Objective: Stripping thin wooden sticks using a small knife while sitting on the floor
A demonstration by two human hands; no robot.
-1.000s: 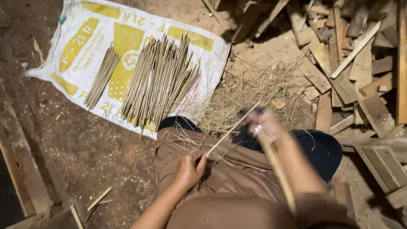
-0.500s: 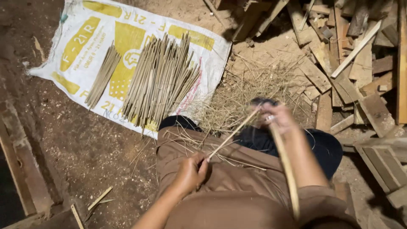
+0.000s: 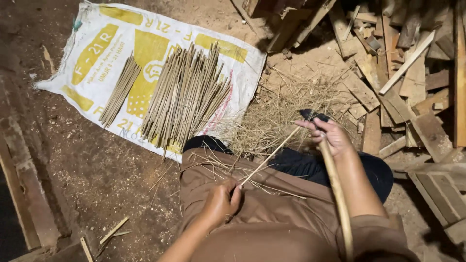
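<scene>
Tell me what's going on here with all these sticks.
A person sits on the dirt floor, whittling. The left hand grips one end of a thin stick across the lap, and the right hand works a long-handled blade at its far end. Shavings pile up ahead. Two bundles of sticks lie on a white and yellow sack, with scrap wood to the right.

The right hand point(image 3: 330, 138) hides most of the dark blade point(image 3: 310, 115).

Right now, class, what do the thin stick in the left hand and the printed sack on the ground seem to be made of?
Thin stick: probably split bamboo or similar plant stem; pale, matte, straight, with fibrous shavings lying nearby. Printed sack: probably woven plastic; white with yellow print, slightly glossy, a frayed edge, though the weave is hard to make out.
</scene>
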